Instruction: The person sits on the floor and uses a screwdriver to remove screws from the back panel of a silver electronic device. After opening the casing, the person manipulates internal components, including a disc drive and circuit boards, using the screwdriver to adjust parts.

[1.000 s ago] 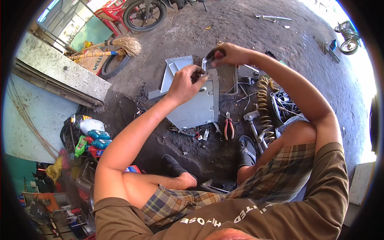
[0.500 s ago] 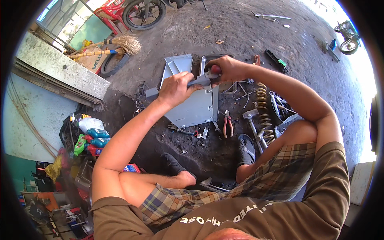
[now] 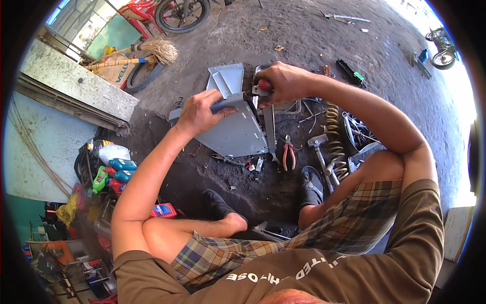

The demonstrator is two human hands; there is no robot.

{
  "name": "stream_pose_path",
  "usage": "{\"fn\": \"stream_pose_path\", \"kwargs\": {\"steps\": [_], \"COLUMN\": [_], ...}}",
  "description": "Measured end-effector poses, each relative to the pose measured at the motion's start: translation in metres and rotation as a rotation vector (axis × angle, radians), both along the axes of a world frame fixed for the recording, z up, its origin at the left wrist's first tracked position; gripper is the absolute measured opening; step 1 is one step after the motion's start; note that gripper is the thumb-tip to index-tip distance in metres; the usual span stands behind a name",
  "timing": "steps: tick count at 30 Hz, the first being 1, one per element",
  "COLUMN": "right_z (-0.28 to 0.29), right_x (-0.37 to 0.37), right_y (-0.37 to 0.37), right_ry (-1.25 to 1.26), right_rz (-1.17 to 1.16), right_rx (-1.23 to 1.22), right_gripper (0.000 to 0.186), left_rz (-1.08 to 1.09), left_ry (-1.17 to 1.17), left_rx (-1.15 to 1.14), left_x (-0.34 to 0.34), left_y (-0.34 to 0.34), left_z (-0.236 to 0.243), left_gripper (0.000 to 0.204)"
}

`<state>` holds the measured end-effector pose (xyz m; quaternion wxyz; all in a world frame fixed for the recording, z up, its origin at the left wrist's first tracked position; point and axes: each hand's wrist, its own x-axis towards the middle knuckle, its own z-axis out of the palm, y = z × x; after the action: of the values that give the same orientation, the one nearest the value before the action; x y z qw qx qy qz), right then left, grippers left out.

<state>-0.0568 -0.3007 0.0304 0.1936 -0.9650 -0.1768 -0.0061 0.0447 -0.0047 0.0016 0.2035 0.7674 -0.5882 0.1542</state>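
A flat grey sheet-metal panel (image 3: 230, 131) with small slots and folded edges stands tilted over the ground in front of me. My left hand (image 3: 201, 112) is closed round its upper edge, thumb on the near face. At the panel's upper right corner my right hand (image 3: 284, 85) is closed round a tool with a rounded red handle end (image 3: 265, 84); its working end is hidden. Just below that hand, a narrow grey metal strip (image 3: 270, 124) runs down along the panel's right edge, with a dark gap between them. Behind lies another grey metal piece (image 3: 225, 78).
Pliers with red handles (image 3: 288, 154), a hammer (image 3: 319, 147) and a coil spring (image 3: 334, 131) lie right of the panel. A tray of tools (image 3: 359, 134) is farther right. Several bottles (image 3: 121, 169) stand at left. My sandalled feet flank the near ground.
The panel has swung left and tilted with my left hand. A gap has opened between it and the strip on its right. My right hand has moved slightly left and away from me.
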Motion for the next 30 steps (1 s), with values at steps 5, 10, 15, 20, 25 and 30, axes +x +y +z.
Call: {"fn": "stream_pose_path", "kwargs": {"steps": [5,10,15,20,25,30], "right_z": [-0.011,-0.038,-0.057,-0.126,-0.154,-0.157], "right_x": [0.018,0.04,0.041,0.036,0.035,0.049], "right_y": [0.004,0.024,0.048,0.038,0.051,0.028], "right_ry": [-0.132,-0.08,-0.061,0.241,0.316,0.186], "right_rz": [-0.001,-0.24,-0.062,-0.033,0.039,0.181], "right_rx": [0.233,0.465,0.507,0.506,0.269,0.354], "right_gripper": [0.06,0.079,0.091,0.104,0.085,0.083], "left_rz": [0.028,0.033,0.092,0.179,0.143,0.085], "left_ry": [-0.018,0.026,0.027,0.037,0.029,0.003], "left_rx": [0.024,-0.024,-0.035,-0.036,-0.022,-0.033], "left_x": [0.018,0.025,0.033,0.031,0.031,0.036], "left_y": [0.026,0.035,0.058,0.077,0.085,0.095], "left_z": [0.002,-0.002,-0.006,-0.01,-0.008,-0.014], "left_gripper": [0.055,0.058,0.059,0.056,0.056,0.055]}}
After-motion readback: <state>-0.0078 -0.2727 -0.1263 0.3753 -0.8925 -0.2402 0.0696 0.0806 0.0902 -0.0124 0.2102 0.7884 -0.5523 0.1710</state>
